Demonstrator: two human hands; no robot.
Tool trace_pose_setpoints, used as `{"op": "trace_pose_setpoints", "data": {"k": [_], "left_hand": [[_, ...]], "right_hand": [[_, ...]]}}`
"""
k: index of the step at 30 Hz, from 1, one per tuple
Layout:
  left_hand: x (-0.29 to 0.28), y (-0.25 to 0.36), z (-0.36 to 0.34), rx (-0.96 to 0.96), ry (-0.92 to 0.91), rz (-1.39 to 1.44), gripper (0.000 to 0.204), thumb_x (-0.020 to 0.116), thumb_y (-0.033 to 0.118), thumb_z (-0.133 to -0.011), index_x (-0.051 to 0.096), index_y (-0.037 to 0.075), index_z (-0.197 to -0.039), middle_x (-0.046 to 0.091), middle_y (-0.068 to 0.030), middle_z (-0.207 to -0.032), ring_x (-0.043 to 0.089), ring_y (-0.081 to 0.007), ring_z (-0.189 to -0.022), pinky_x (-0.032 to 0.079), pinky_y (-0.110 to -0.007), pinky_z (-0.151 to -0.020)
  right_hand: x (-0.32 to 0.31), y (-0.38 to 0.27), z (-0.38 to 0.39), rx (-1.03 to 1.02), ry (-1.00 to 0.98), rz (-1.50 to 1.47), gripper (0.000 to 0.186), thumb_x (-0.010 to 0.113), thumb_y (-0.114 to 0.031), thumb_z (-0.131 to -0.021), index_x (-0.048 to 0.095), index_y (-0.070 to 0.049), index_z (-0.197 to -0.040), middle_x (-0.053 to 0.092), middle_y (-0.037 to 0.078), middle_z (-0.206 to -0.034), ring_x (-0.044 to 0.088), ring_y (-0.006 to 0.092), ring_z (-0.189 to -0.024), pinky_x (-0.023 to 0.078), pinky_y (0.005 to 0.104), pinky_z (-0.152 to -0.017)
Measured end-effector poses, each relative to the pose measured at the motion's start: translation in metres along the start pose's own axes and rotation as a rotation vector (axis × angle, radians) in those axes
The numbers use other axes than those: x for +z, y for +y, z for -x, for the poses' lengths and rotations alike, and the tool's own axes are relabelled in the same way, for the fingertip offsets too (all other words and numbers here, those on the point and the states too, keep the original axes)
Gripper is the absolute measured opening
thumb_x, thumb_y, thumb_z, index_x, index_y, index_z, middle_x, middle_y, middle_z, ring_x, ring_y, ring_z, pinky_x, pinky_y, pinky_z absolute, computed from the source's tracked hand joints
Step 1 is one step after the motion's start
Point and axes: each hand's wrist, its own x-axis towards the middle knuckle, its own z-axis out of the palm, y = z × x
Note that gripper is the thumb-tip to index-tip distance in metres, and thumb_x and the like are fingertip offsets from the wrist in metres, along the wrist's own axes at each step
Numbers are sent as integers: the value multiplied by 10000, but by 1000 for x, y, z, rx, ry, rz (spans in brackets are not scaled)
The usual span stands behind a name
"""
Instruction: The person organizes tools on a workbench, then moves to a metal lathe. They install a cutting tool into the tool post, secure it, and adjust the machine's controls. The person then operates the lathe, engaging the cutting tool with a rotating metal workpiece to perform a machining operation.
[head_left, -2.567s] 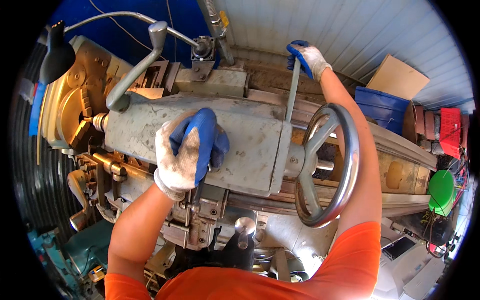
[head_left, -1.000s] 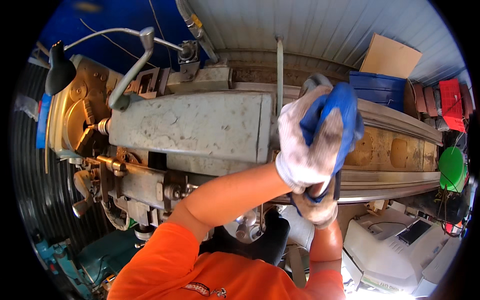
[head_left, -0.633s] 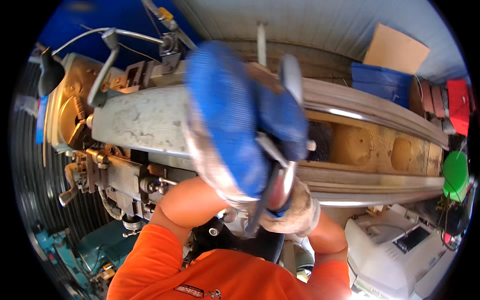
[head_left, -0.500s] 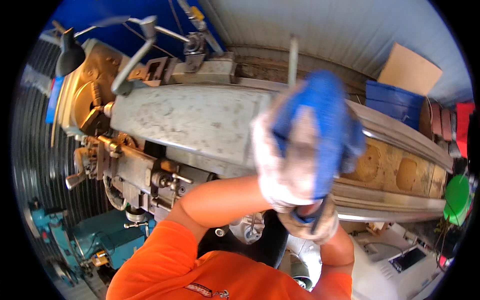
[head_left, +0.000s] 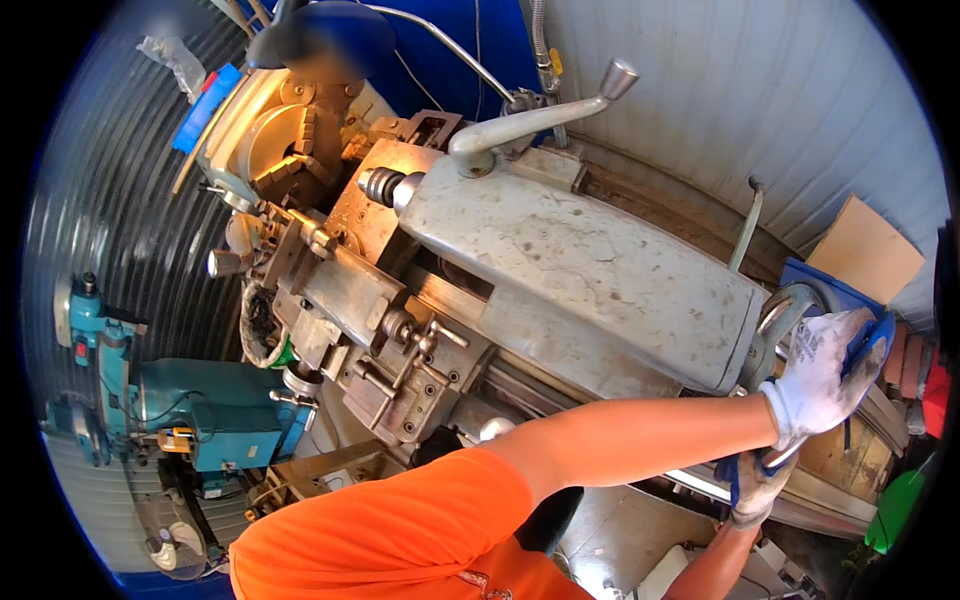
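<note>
A grey lathe tailstock (head_left: 590,270) lies across the middle, with a handwheel (head_left: 772,325) partly showing at its right end. My left hand (head_left: 825,365), in a white glove with a blue palm, is closed at this wheel's rim; the glove hides much of the grip. Just below, my right hand (head_left: 755,485), also gloved, wraps round a shiny metal handle (head_left: 785,452). The handle's far end is covered by the gloves. On top of the tailstock stands a clamp lever (head_left: 540,120) with a tapered knob.
The lathe chuck (head_left: 285,145) is lit at the left, with the carriage and its handles (head_left: 425,345) before it. A teal machine (head_left: 200,400) stands lower left. A cardboard piece (head_left: 865,250) and a blue box sit near the right wall. A black lamp hangs overhead.
My hands, blurred together over the tailstock's right end before, are now further right at the handwheel and its handle. The view has turned, so the lathe appears more slanted.
</note>
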Motion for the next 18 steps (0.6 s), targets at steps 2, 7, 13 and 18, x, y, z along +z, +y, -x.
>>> {"op": "trace_pose_setpoints", "data": {"k": [2,7,13,18], "left_hand": [[21,-7,3,52,-24,-84,118,599,131,-850,577,19,-883,590,-207,-727,577,-436,-694,439,-470,-596],[29,6,3,-43,-132,-266,279,552,284,-917,626,44,-1039,642,-224,-832,619,-438,-827,488,-471,-690],[-117,78,34,-790,156,521,374,606,452,-934,625,78,-928,597,-22,-719,546,-108,-609,471,-258,-552],[-258,109,41,-1038,360,640,436,577,549,-916,590,120,-844,531,-1,-645,446,-134,-458,323,-223,-390]], "right_hand": [[-16,10,1,36,64,11,704,697,-59,-840,312,47,-1421,499,162,-1319,481,241,-1223,365,390,-1040],[-14,8,-18,154,61,-284,280,590,-130,-905,492,-25,-1145,572,65,-720,509,128,-488,392,278,-423],[17,-86,-9,26,284,10,449,614,-131,-940,475,19,-1340,593,94,-1055,593,173,-924,497,308,-777],[115,-204,16,-236,291,-103,407,481,-183,-986,508,9,-1344,608,127,-1116,555,104,-835,467,252,-704]]}}
